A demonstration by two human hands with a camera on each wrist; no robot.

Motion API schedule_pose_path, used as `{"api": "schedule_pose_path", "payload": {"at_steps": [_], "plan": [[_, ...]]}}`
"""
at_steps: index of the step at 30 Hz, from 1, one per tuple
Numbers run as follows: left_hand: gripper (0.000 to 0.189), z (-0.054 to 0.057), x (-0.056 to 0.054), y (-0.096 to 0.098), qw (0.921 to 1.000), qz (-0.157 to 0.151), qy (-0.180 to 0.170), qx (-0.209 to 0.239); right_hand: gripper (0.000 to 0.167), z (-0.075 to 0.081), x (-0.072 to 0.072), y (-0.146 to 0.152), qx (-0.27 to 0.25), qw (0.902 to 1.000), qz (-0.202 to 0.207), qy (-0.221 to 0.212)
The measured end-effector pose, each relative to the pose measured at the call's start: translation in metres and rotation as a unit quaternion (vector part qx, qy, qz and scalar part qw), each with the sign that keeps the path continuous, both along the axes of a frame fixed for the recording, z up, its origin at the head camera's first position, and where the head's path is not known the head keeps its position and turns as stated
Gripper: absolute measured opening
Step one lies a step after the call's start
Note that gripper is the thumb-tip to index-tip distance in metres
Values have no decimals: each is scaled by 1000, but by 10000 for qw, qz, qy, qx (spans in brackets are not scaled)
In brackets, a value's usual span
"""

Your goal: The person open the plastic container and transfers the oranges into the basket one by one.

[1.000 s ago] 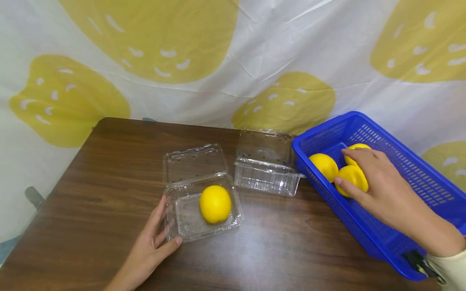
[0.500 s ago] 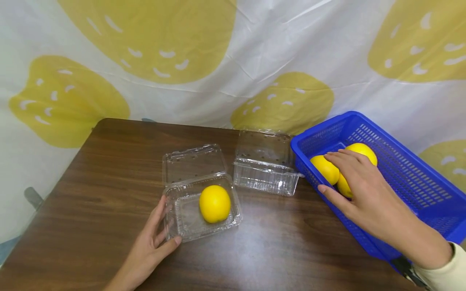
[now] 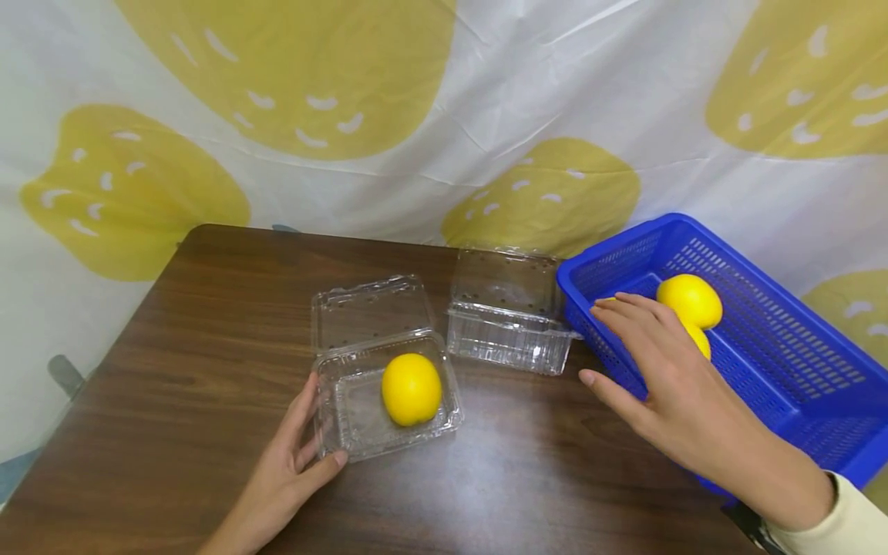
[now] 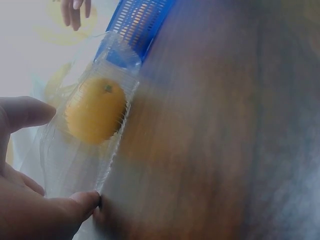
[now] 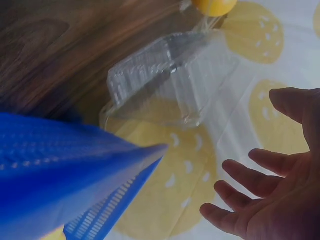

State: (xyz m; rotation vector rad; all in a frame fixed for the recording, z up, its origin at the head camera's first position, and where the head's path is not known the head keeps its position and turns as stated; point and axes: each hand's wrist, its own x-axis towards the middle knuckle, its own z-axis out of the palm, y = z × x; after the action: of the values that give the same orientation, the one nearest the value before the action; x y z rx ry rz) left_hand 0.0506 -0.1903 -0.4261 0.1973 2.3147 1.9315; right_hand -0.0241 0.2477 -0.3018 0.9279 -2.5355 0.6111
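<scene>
My left hand (image 3: 291,459) grips the left end of a clear plastic clamshell box (image 3: 357,412), thumb at its front corner and fingers along its side. The box lies on the table with its lid folded back. One round yellow citrus fruit (image 3: 412,389) sits in its right half; in the left wrist view that fruit (image 4: 96,110) looks orange with a small stem button. My right hand (image 3: 683,397) hovers over the near left rim of a blue basket (image 3: 770,378), fingers spread and holding nothing. Yellow fruits (image 3: 689,301) lie in the basket, partly hidden by this hand.
A second clear clamshell box (image 3: 509,339), lid raised, stands behind, between the first box and the basket. The brown table (image 3: 208,324) ends at a white curtain (image 3: 499,92) printed with yellow shapes.
My right hand has let go of the fruit in the basket and moved left, out over the basket's rim, its fingers opening. My left hand and its box have stayed put.
</scene>
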Motion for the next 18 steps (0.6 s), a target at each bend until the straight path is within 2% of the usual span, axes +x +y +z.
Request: {"api": "schedule_pose_path", "payload": {"at_steps": [9,15,18], "plan": [[104,1,1,0,10000,-12,-3,-59,74,2,8,-24,-376,9987,330,129],[104,1,1,1,10000,-15,-19,-36,75,-2,15,-38,-484,9974,493,-199],[105,2,1,0,10000,-5,-10,-20,73,-5,19,-48,-536,9953,704,-381]]}}
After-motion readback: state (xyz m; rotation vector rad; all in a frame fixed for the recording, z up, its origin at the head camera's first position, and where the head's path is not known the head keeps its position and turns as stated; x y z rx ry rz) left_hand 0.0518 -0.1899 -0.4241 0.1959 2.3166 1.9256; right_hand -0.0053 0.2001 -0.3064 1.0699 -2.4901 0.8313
